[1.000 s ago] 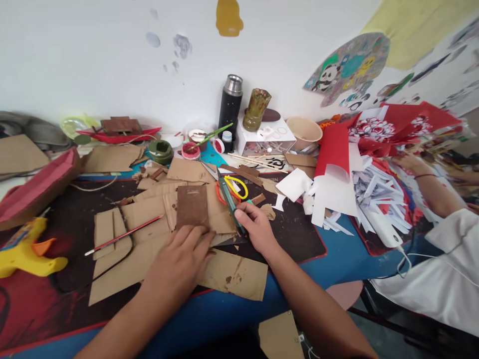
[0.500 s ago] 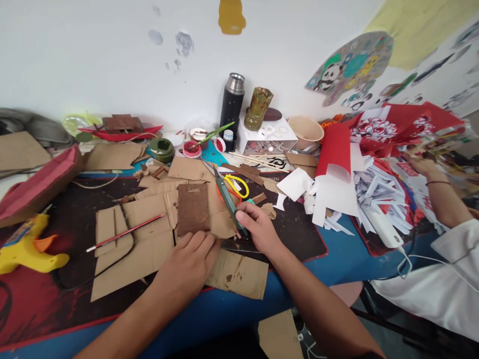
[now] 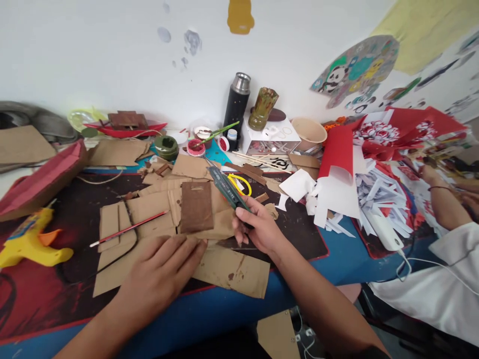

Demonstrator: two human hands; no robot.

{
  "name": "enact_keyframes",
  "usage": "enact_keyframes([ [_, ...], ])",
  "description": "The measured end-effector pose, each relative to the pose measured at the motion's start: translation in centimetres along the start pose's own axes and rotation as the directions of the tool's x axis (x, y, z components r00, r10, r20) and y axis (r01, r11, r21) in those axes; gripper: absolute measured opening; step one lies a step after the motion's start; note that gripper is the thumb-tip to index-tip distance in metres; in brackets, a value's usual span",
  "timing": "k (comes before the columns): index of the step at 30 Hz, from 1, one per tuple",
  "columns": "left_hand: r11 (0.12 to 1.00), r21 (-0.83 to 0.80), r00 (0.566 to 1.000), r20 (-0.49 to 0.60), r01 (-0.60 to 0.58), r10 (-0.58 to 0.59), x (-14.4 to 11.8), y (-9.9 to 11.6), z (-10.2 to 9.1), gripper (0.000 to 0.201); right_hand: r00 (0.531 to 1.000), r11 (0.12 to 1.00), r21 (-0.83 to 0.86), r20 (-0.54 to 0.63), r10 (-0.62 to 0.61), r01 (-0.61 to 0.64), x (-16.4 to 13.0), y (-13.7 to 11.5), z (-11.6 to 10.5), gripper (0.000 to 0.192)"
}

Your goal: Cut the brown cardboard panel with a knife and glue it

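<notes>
Two bare hands are at work over the cardboard scraps, and each hides part of what it is doing. From where I stand, the left hand (image 3: 164, 274) lies palm down, its fingers stretched nearly straight, close together and not closed round anything. They rest by the lower edge of a brown-painted piece (image 3: 197, 207); whether they press on it I can't tell, and the thumb is out of sight. That piece lies upon tan cardboard (image 3: 151, 214), just above the fingertips.

The right hand (image 3: 258, 224) has thumb and forefinger closed on a green cutter (image 3: 227, 189), the other fingers curled underneath. The cutter slants away to the left, its rear end hidden in the grip. It crosses in front of the scissors (image 3: 247, 185), so that only a yellow loop shows clearly; where the cutter's tip ends and the scissors' blades begin is hard to make out. Below this hand a dark strip (image 3: 229, 244) peeps out, too covered to name.

Under the left hand a stained card (image 3: 235, 271) is partly covered too. A red pencil (image 3: 129, 229) lies across the tan cardboard, beside a black cord, and the yellow glue gun (image 3: 32, 242) is cut off at the edge. On the far right a co-worker's arm (image 3: 447, 199) reaches among blurred papers.
</notes>
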State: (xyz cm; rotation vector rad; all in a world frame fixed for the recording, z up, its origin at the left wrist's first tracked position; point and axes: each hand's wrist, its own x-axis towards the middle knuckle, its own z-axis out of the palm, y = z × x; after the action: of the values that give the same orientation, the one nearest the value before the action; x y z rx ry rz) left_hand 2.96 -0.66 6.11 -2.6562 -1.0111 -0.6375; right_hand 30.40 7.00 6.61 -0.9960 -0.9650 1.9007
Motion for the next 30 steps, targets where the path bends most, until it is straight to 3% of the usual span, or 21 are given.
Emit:
enact_keyframes([
  [3,0.996,0.004,0.996,0.021,0.091,-0.091,-0.4,-1.3,0.9,0.048,0.999,1.0,-0.004,0.02,-0.027,0.027,-0.4,-2.0,0.2,0.062],
  [6,0.996,0.021,0.991,0.094,0.09,-0.091,-0.6,-1.7,1.7,0.049,0.995,0.997,-0.008,0.07,-0.074,0.074,-0.9,-2.9,0.3,0.068],
  [10,0.995,0.037,0.982,0.161,0.096,-0.101,-1.1,-1.4,2.4,0.05,0.993,1.0,-0.028,0.122,-0.011,0.014,-0.5,-1.3,0.4,0.062],
  [14,0.988,0.012,0.977,0.149,0.152,-0.152,-1.5,-1.3,2.8,0.05,0.995,0.988,-0.154,0.1,0.012,0.003,0.6,0.7,0.3,0.048],
  [17,0.98,-0.062,0.975,0.131,0.188,-0.179,-1.4,-1.7,3.2,0.043,0.997,0.955,-0.297,0.08,0.003,0.022,1.0,0.8,0.1,0.044],
  [24,0.961,-0.159,0.965,0.169,0.226,-0.199,-1.9,-3.8,4.3,0.047,0.997,0.773,-0.631,0.001,-0.078,0.061,1.3,0.0,-0.1,0.037],
  [30,0.952,-0.171,0.958,0.184,0.254,-0.222,-2.5,-5.3,4.5,0.048,0.991,0.488,-0.87,0.012,-0.131,0.075,2.2,0.1,0.1,0.036],
])
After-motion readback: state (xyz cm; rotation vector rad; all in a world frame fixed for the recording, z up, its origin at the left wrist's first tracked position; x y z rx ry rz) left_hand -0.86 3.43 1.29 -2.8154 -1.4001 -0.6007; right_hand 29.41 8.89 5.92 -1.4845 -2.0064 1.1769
